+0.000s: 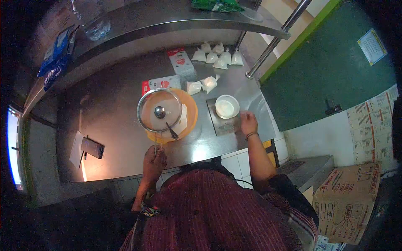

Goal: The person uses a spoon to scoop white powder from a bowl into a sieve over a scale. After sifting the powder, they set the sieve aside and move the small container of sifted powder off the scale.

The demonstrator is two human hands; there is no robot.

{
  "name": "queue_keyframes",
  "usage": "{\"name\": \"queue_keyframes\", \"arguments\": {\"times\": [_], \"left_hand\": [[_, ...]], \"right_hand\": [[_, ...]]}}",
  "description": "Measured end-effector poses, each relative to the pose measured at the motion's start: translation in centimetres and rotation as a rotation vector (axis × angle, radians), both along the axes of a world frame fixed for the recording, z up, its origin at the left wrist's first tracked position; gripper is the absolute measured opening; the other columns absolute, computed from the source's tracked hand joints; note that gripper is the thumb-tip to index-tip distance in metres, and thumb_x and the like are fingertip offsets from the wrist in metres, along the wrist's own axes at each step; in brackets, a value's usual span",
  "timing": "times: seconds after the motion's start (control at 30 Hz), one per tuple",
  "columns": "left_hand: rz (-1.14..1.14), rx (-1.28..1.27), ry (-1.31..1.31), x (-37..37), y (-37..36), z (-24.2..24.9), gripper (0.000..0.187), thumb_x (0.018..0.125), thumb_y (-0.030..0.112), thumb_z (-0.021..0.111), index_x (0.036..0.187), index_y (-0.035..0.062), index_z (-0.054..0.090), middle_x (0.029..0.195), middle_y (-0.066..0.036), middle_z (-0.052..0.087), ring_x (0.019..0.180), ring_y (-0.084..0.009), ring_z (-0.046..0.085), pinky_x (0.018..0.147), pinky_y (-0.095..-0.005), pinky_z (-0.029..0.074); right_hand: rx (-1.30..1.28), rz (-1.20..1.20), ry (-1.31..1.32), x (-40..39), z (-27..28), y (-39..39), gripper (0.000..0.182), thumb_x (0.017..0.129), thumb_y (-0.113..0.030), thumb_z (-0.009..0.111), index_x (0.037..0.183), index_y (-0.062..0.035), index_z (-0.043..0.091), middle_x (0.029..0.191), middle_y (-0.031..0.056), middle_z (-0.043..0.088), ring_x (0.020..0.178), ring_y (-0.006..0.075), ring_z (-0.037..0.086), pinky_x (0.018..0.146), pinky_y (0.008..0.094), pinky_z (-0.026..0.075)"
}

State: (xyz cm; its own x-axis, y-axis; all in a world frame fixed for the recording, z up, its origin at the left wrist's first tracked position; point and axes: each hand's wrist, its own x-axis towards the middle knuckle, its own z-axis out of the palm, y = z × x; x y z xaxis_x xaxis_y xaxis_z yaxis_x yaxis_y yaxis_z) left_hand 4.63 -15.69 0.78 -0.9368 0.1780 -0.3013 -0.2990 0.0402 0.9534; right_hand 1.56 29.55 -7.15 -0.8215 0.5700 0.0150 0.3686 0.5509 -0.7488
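Note:
My left hand [155, 159] is closed around the handle of a round metal sieve [139, 111]. The sieve sits over an orange bowl [193, 109] that has white powder [183, 119] in it. A metal spoon [160, 112] with a dark handle lies in the sieve. My right hand [248, 123] rests with curled fingers beside a flat scale [214, 121], and I see nothing in it. On the scale stands a white tub [227, 107] with pale content. Behind it are two small knotted bags of white powder [202, 85].
Several more tied powder bags [217, 56] stand at the back. Two red-and-white packs [181, 62] lie behind the bowl. A phone [92, 147] lies at the left. A metal shelf [167, 26] overhangs the steel table [104, 104]; a carton [347, 201] stands at the right.

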Motion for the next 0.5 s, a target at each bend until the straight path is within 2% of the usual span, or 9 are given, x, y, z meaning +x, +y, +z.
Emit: {"name": "queue_keyframes", "arguments": {"times": [0.03,0.07,0.13,0.17,0.23,0.27,0.33,0.37,0.5], "left_hand": [[-0.001,0.002,0.002,0.0,-0.1,-0.3,0.02,0.106,0.022,0.053,0.096,0.0036,0.054,0.067,0.0,0.051,0.055,-0.0088,0.046,0.049,-0.0278,0.04],[0.001,0.008,0.021,0.1,-0.2,-0.6,0.021,0.106,0.022,0.053,0.096,0.0038,0.054,0.067,0.0,0.05,0.055,-0.0086,0.046,0.049,-0.0277,0.04],[0.004,0.015,0.039,0.1,-0.1,-0.2,0.021,0.106,0.023,0.053,0.096,0.0039,0.054,0.066,0.001,0.05,0.055,-0.0083,0.046,0.049,-0.0276,0.04],[-0.005,0.003,0.014,0.1,0.0,0.4,0.02,0.106,0.023,0.053,0.096,0.0045,0.054,0.067,0.001,0.05,0.056,-0.0079,0.046,0.049,-0.0271,0.04],[-0.019,-0.013,-0.013,0.1,0.0,1.0,0.02,0.106,0.023,0.053,0.097,0.0051,0.054,0.067,0.002,0.05,0.056,-0.0074,0.046,0.049,-0.0266,0.04],[-0.023,-0.011,-0.033,0.1,0.0,1.0,0.02,0.106,0.024,0.054,0.097,0.0057,0.054,0.067,0.002,0.049,0.056,-0.007,0.045,0.049,-0.026,0.039],[-0.034,-0.007,-0.048,-0.1,0.2,1.3,0.02,0.105,0.024,0.054,0.098,0.0063,0.054,0.068,0.003,0.049,0.056,-0.0066,0.045,0.048,-0.0254,0.039],[-0.023,0.023,-0.063,-0.2,0.4,1.5,0.02,0.105,0.025,0.054,0.099,0.0064,0.054,0.067,0.003,0.049,0.056,-0.0064,0.045,0.048,-0.0251,0.038],[-0.03,0.018,-0.114,-0.2,0.6,2.6,0.022,0.105,0.028,0.056,0.102,0.0058,0.054,0.068,0.003,0.049,0.056,-0.0066,0.045,0.048,-0.025,0.039]], "right_hand": [[-0.009,-0.104,0.043,0.9,-0.3,-0.8,0.04,0.092,-0.034,0.069,0.117,-0.0037,0.064,0.099,0.0166,0.07,0.094,0.025,0.066,0.085,0.0401,0.052],[-0.007,-0.104,0.044,1.8,-0.6,-1.4,0.04,0.092,-0.034,0.069,0.117,-0.0037,0.064,0.099,0.0166,0.07,0.094,0.025,0.066,0.085,0.0401,0.052],[0.501,-0.111,-0.015,3.3,-0.8,-2.8,0.051,0.091,-0.042,0.068,0.127,-0.0067,0.06,0.13,0.0227,0.058,0.126,0.0361,0.052,0.104,0.0494,0.041],[0.499,-0.111,-0.016,3.9,-0.8,-3.5,0.051,0.091,-0.042,0.068,0.127,-0.0067,0.06,0.13,0.0227,0.058,0.126,0.0361,0.052,0.104,0.0494,0.041],[0.623,-0.038,-0.039,5.1,0.3,-5.1,0.067,0.09,-0.053,0.065,0.141,-0.0115,0.053,0.15,0.0243,0.041,0.141,0.0488,0.03,0.112,0.0601,0.026],[0.618,-0.045,-0.042,5.6,0.9,-6.1,0.067,0.09,-0.053,0.065,0.141,-0.0115,0.053,0.15,0.0243,0.041,0.141,0.0488,0.03,0.112,0.0601,0.026],[0.64,0.171,-0.314,6.2,2.3,-7.9,0.081,0.088,-0.063,0.061,0.151,-0.0159,0.044,0.158,0.0253,0.029,0.143,0.0537,0.023,0.111,0.0641,0.023],[0.643,0.183,-0.344,6.4,1.4,-8.1,0.086,0.086,-0.069,0.058,0.153,-0.0167,0.042,0.162,0.0251,0.021,0.146,0.0534,0.018,0.111,0.0656,0.022],[0.605,0.163,-0.356,6.8,1.9,-9.6,0.085,0.085,-0.068,0.06,0.153,-0.0191,0.043,0.163,0.0246,0.019,0.146,0.0532,0.016,0.111,0.0659,0.021]]}}
